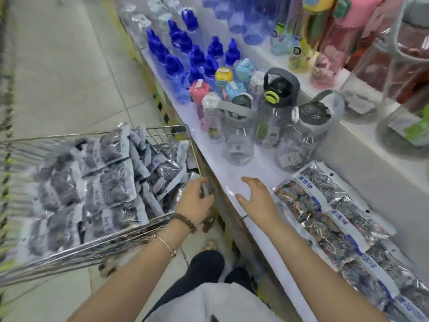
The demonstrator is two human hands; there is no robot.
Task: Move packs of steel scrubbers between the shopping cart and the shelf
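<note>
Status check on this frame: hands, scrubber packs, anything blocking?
Right hand open over bare shelf, empty. Left hand at cart corner, grip unclear. Scrubber packs piled in cart, more on shelf. Bottles stand behind, clear of hands.

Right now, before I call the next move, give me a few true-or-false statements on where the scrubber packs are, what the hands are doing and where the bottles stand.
1. The cart is piled with scrubber packs. True.
2. The right hand holds a pack. False: it is open over a bare part of the shelf and holds nothing.
3. More packs lie on the shelf to the right of that hand. True.
4. The water bottles stand in the cart. False: they stand on the shelf.
5. The left hand is over the packs on the shelf. False: it is at the cart's near corner.
</note>
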